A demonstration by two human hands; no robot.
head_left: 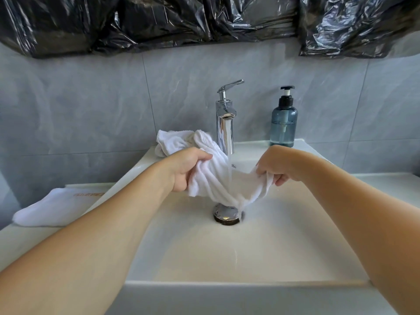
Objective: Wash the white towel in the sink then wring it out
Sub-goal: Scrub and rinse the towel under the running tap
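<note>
A: Running from the chrome faucet (224, 123), a stream of water (229, 171) falls straight onto the white towel (216, 180), which hangs stretched between 2 hands over the white sink (227, 253).

B: How do the hands hold it?

A: The left hand (186, 169) has its fingers curled round 1 bunched end, thumb on top. The right hand (276, 165) pinches the other end, fingers bent down over the cloth. The middle of the towel sags low, just above the chrome drain plug (225, 213).

B: And the rest of the towel?

A: It trails back past the left hand and lies crumpled on the sink's rear ledge, left of the faucet.

B: Anything else nearby?

A: A blue pump bottle (283, 121) stands right of the faucet. A white sock (47, 209) lies on the counter at left. Black plastic sheeting (204, 19) covers the wall above the grey tiles (91, 98).
</note>
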